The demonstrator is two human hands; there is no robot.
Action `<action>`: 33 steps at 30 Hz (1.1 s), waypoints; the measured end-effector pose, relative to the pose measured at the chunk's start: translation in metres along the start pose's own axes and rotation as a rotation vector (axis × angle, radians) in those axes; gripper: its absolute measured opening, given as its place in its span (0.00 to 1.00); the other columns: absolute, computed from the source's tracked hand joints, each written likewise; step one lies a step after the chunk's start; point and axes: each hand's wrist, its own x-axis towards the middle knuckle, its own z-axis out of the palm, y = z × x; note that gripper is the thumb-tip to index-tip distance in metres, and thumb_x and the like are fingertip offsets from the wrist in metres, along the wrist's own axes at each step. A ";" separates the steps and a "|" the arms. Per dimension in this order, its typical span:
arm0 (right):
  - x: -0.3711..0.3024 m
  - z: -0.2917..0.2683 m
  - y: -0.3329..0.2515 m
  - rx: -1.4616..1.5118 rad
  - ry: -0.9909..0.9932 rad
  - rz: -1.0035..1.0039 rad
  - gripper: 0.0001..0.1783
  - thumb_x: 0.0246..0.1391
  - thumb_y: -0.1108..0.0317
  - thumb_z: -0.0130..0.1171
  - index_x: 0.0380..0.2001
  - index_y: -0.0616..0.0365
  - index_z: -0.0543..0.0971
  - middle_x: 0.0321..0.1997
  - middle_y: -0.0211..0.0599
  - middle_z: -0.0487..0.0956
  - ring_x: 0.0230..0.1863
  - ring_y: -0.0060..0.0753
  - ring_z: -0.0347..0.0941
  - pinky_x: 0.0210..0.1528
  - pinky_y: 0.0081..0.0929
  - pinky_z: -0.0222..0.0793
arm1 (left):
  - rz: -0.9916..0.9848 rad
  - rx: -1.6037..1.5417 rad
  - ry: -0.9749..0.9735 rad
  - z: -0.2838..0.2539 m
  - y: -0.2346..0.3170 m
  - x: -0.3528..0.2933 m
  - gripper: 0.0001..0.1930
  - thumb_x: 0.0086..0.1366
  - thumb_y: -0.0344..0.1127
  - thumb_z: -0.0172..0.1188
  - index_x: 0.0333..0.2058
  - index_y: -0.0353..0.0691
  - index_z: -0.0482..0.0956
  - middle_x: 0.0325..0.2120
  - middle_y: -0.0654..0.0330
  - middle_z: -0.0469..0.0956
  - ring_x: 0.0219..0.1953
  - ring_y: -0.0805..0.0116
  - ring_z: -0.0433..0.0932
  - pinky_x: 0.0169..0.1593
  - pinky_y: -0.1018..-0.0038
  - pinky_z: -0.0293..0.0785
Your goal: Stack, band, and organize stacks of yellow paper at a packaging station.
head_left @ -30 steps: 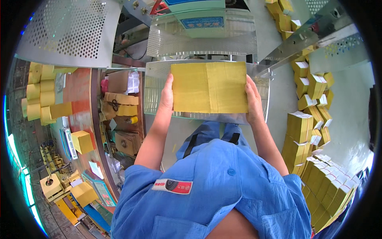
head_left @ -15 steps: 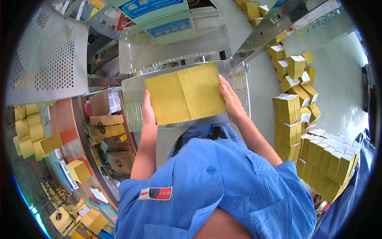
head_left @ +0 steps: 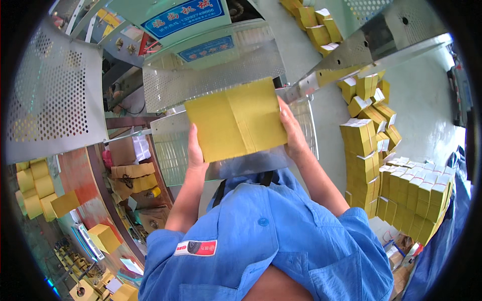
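Observation:
I hold a yellow rectangular stack of paper (head_left: 238,119) up in front of me, over a shiny metal tray (head_left: 168,163). A lengthwise crease or strip runs down the middle of its face. My left hand (head_left: 197,148) grips the left side, thumb up along the edge. At the opposite edge, my right hand (head_left: 292,129) is closed on the stack the same way. Most fingers of both hands are hidden behind it. The stack's far edge overlaps the perforated guard (head_left: 173,83) of the machine in the picture.
Tied yellow paper bundles (head_left: 414,193) are piled at the right, with a tall column (head_left: 359,140) nearer me. A slanted metal bar (head_left: 346,60) crosses at upper right. To the left are a perforated panel (head_left: 50,95) and a wooden bench (head_left: 83,183) bearing yellow blocks.
The stack has tilted a little, its near edge now lower, and both hands move with it. My view has shifted slightly, so the machine and bundles sit differently in the picture.

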 end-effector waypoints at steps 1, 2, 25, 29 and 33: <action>0.012 0.000 -0.002 0.000 -0.014 0.001 0.34 0.65 0.49 0.45 0.68 0.56 0.58 0.71 0.35 0.58 0.70 0.32 0.51 0.70 0.30 0.44 | 0.011 -0.001 0.008 0.002 0.003 0.012 0.28 0.71 0.54 0.43 0.59 0.38 0.65 0.55 0.57 0.70 0.56 0.63 0.69 0.59 0.67 0.65; 0.024 -0.001 -0.006 0.000 -0.006 -0.023 0.34 0.65 0.49 0.45 0.67 0.57 0.58 0.70 0.36 0.59 0.70 0.32 0.52 0.70 0.30 0.45 | 0.047 0.025 -0.013 0.005 0.006 0.026 0.29 0.70 0.55 0.45 0.59 0.37 0.65 0.55 0.58 0.70 0.57 0.64 0.69 0.59 0.67 0.64; 0.070 -0.010 0.001 -0.029 -0.011 -0.067 0.34 0.65 0.45 0.42 0.67 0.56 0.59 0.67 0.35 0.63 0.68 0.33 0.56 0.69 0.31 0.48 | 0.151 0.223 -0.070 0.013 0.010 0.057 0.31 0.68 0.49 0.50 0.64 0.38 0.58 0.62 0.60 0.62 0.65 0.67 0.56 0.66 0.70 0.50; 0.072 -0.015 0.003 -0.036 -0.013 -0.092 0.35 0.65 0.45 0.42 0.67 0.56 0.59 0.67 0.34 0.63 0.67 0.32 0.56 0.68 0.30 0.48 | 0.114 0.184 -0.058 0.017 0.009 0.056 0.31 0.68 0.48 0.50 0.64 0.38 0.59 0.61 0.60 0.63 0.64 0.68 0.58 0.65 0.70 0.51; 0.071 -0.015 0.000 -0.032 0.004 -0.106 0.34 0.65 0.45 0.43 0.66 0.56 0.62 0.66 0.35 0.63 0.67 0.31 0.56 0.67 0.30 0.52 | 0.141 0.207 -0.055 0.023 0.010 0.055 0.31 0.68 0.50 0.51 0.63 0.39 0.60 0.60 0.61 0.63 0.63 0.68 0.59 0.64 0.70 0.53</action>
